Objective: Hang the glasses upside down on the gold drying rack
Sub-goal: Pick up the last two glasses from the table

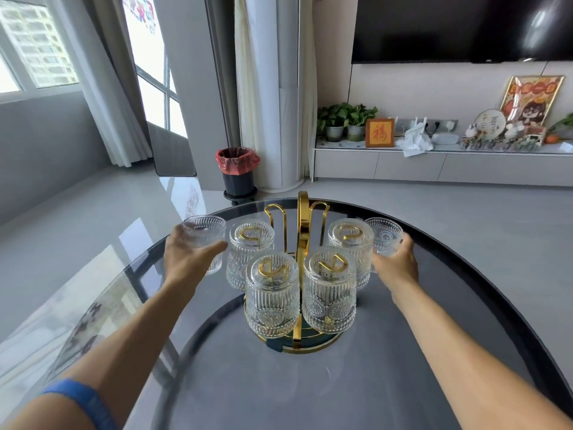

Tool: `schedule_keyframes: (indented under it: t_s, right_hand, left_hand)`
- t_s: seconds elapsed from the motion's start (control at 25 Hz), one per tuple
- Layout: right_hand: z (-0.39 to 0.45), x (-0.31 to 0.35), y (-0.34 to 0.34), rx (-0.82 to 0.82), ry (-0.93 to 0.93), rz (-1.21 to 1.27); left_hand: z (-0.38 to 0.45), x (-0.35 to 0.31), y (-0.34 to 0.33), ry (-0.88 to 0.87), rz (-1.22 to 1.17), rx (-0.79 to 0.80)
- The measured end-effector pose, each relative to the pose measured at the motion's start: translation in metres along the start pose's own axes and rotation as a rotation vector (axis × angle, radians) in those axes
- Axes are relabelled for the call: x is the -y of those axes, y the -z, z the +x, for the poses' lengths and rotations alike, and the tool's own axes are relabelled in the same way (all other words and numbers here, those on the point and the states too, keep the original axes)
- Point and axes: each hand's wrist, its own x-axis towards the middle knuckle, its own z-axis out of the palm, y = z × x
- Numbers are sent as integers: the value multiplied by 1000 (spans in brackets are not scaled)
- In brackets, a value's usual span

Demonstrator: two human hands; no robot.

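Note:
The gold drying rack stands on the glass table with several ribbed clear glasses hanging upside down on its hooks; the two nearest are the front left glass and the front right glass. Two back hooks stand bare. My left hand grips a ribbed glass to the left of the rack, rim upward. To the right of the rack my right hand holds another glass, also rim upward. Both held glasses are level with the back row.
The round dark glass table curves away close behind the rack. Beyond it stand a black bin with a red bag, a white column and a low TV cabinet with plants and ornaments.

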Motion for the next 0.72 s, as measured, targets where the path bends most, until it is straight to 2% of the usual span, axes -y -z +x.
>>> schedule_keyframes:
  t_s: [0.12, 0.28, 0.4, 0.6, 0.64, 0.72]
  right_hand:
    - [6, -1, -4, 13, 17, 16]
    - [3, 6, -1, -7, -35, 95]
    - [-1, 9, 7, -20, -70, 126]
    - [-3, 15, 36, -17, -18, 115]
    - [-4, 19, 42, -18, 11, 113]
    - [-7, 29, 50, -25, 72, 117]
  left_hand:
    - [10, -39, 9, -89, -46, 127]
    - [15, -87, 16, -93, -123, 276]
    - [11, -104, 14, -96, -126, 292]
    - [0, -105, 12, -179, 45, 265]
    - [-2, -106, 14, -244, 128, 242]
    - [-3, -110, 18, -484, 385, 203]
